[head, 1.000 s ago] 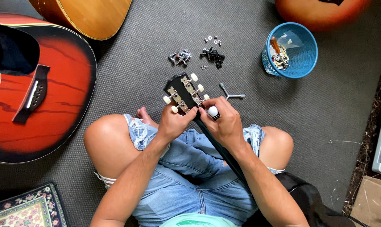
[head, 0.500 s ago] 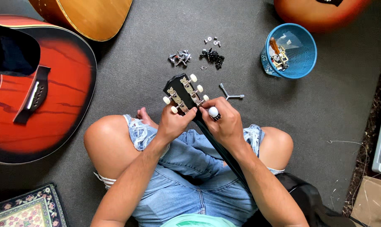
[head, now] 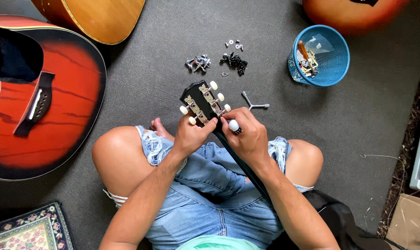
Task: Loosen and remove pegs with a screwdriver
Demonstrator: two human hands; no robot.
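- Both hands are gripping the black headstock (head: 201, 103) above the lap; left hand (head: 190, 135) is pinching its lower edge.
- Right hand (head: 248, 135) is closing on a white-capped tool (head: 234, 126), tip hidden.
- Neck is running to 5 o'clock, body cut off.
- Small hardware (head: 215, 61) at 12 o'clock, too small to identify.

Glossy black headstock (head: 201, 98) with shiny metal tuners (head: 194, 110) — matt grey carpet (head: 149, 78), frayed denim shorts (head: 210, 185), blue plastic basket (head: 332, 69).
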